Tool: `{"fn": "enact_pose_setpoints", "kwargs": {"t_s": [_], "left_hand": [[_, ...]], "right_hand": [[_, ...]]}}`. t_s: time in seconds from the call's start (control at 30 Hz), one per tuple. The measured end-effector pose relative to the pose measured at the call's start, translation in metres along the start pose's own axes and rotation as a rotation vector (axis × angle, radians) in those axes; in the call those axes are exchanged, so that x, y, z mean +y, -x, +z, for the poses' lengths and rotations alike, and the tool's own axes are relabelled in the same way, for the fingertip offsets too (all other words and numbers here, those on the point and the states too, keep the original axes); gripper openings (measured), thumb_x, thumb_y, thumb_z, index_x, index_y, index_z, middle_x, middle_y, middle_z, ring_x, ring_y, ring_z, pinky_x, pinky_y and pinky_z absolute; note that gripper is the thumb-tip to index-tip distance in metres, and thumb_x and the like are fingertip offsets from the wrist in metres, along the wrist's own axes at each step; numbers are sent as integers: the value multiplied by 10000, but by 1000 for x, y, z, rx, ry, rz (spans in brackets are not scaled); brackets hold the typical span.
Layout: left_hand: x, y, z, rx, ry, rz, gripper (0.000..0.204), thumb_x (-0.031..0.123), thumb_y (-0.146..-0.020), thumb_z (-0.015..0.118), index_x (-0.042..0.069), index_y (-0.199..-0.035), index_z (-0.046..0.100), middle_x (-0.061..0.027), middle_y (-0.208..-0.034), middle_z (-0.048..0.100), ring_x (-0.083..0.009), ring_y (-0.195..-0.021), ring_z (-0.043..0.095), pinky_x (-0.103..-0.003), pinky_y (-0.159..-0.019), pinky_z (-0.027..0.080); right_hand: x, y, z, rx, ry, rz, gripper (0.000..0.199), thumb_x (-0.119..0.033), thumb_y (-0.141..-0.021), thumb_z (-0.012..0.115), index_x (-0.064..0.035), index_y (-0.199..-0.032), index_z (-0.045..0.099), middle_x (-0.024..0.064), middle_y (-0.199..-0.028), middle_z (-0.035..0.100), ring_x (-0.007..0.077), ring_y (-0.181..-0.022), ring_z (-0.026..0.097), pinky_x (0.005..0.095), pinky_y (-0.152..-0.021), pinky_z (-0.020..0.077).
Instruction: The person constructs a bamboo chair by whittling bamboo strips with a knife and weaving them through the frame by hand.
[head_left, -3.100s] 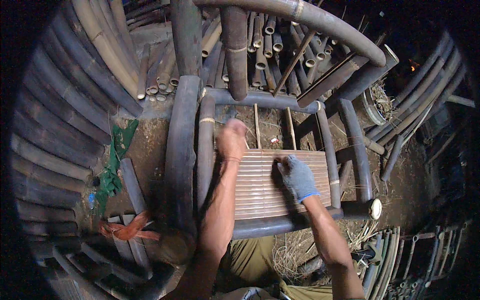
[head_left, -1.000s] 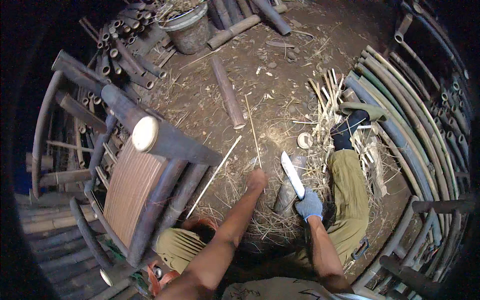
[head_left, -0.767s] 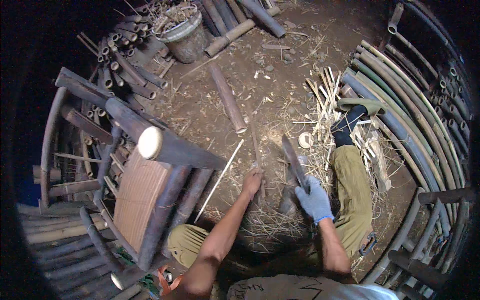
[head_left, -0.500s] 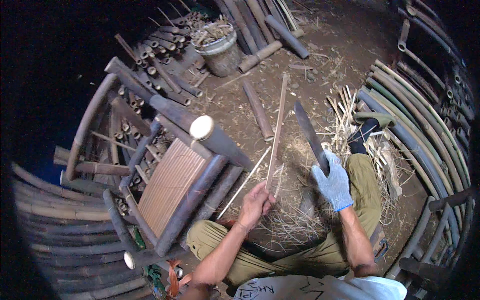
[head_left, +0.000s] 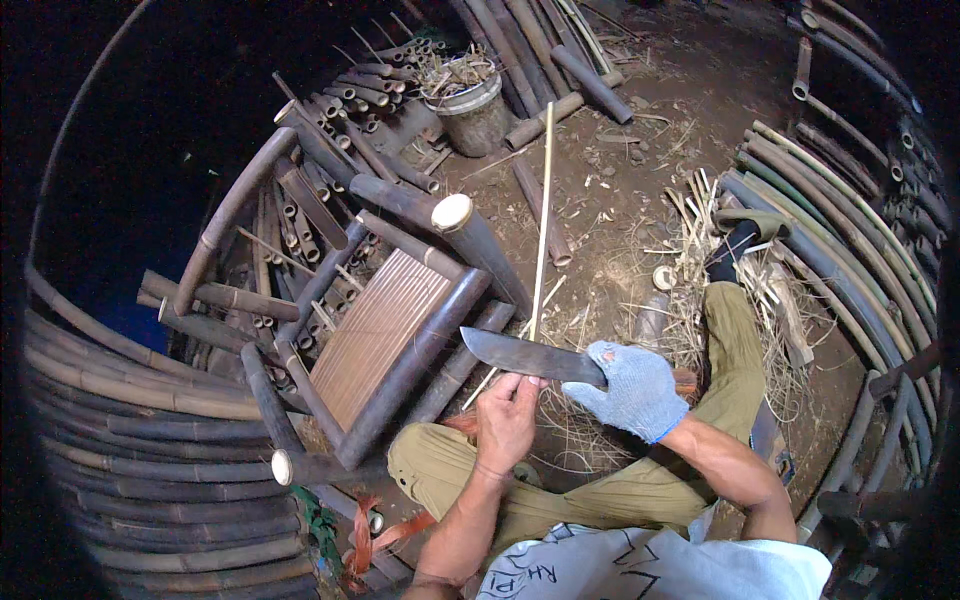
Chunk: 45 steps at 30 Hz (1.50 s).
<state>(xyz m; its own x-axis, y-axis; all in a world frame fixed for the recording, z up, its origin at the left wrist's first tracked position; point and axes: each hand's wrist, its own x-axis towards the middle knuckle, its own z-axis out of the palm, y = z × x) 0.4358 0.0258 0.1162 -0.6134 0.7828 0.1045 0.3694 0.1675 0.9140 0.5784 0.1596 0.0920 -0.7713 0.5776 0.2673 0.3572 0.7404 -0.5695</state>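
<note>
My left hand [head_left: 505,420], bare, is closed in a pinch on the lower end of a long, narrow bamboo strip [head_left: 545,220]. The strip points up and away from me, with a pale edge showing. In a blue-grey knitted glove, my right hand [head_left: 637,392] grips a broad-bladed machete [head_left: 520,356], its handle mostly hidden by the fingers. The dark blade lies crosswise over the strip just above my left fingertips, its tip toward the left. Whether the blade cuts into the strip cannot be made out.
A bamboo chair [head_left: 385,335] with a slatted seat lies at the left. Bamboo shavings [head_left: 590,435] litter the ground near my legs. Farther off stand a bucket of scraps [head_left: 470,115] and stacked poles [head_left: 840,235] on the right. A cut bamboo piece [head_left: 540,215] lies ahead.
My right hand has swung the machete from pointing away to crosswise over the strip. The strip has turned, showing its pale edge, and the view has shifted.
</note>
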Motion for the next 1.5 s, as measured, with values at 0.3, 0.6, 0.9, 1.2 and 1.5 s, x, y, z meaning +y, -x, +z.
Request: {"fn": "enact_pose_setpoints", "kwargs": {"t_s": [0.3, 0.6, 0.9, 1.2, 1.5], "left_hand": [[-8, 25, -16, 26, 40, -75, 186, 113, -988, 536, -51, -998, 623, -56, -805, 591, -112, -774, 545, -274, -711, 457], [-30, 115, -47, -143, -85, -33, 300, 66, -961, 558, -15, -1242, 620, -80, -821, 626, -154, -762, 597, -288, -720, 488], [-58, 187, -106, -288, -193, -262, 291, 118, -983, 540, -19, -1221, 637, -57, -812, 637, -126, -655, 583, -275, -608, 471], [-7, 34, -21, -172, 560, -336, 403, 210, -1054, 436, 72, -1432, 472, 26, -628, 472, -42, -467, 377, -201, -403, 319], [16, 55, 5, -135, 337, -311, 436, 238, -1048, 466, 69, -1449, 456, 36, -658, 486, -35, -509, 406, -196, -437, 342]], "right_hand": [[-18, 1, 20, 8, -38, 15, 455, -513, -799, 717, -70, -873, 641, 161, -766, 650, 376, -701, 652, 453, -616, 513], [46, -33, -2, 55, 137, 280, 540, -625, -880, 554, -94, -914, 647, 178, -798, 687, 388, -771, 678, 489, -676, 524], [165, -56, -71, 186, 55, 641, 608, -578, -956, 468, -7, -878, 661, 270, -922, 657, 433, -908, 642, 512, -763, 496], [-16, 3, -2, 89, -71, 56, 438, -521, -860, 642, -85, -887, 644, 166, -816, 663, 371, -754, 660, 454, -650, 521], [11, -20, 4, 198, -57, 218, 444, -509, -909, 593, -69, -862, 619, 195, -751, 660, 408, -703, 657, 488, -620, 510]]}}
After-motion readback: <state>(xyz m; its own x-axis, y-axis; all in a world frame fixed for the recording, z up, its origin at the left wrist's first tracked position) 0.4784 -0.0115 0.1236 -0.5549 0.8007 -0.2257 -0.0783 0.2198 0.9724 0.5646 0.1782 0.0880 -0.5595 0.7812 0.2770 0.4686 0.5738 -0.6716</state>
